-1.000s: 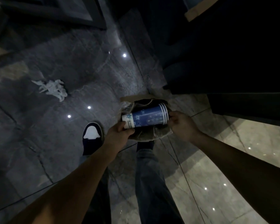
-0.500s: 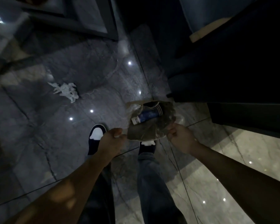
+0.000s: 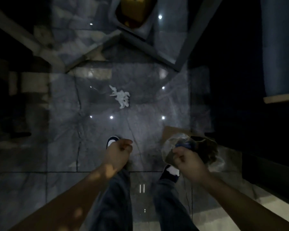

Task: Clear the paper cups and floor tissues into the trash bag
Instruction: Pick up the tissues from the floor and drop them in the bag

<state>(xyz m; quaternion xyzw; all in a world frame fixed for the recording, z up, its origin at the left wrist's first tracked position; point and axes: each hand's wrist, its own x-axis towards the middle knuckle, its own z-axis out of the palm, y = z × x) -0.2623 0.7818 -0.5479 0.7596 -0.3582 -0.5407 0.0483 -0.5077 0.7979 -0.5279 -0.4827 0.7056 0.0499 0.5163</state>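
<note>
No legible text; frame dark, possibly blurred.

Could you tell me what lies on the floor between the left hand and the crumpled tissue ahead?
In the head view, only bare dark marble floor with reflected light spots separates the left hand from the tissue.

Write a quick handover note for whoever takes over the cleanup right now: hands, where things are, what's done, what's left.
Right hand: clenched on the trash bag, held by its gathered top.
Left hand: loosely closed, holding nothing.
Done: a blue paper cup shows inside the bag.
Left: the white crumpled tissue lies on the dark floor ahead, untouched. Probably walk forward, pick it up with the left hand and bag it.
</note>
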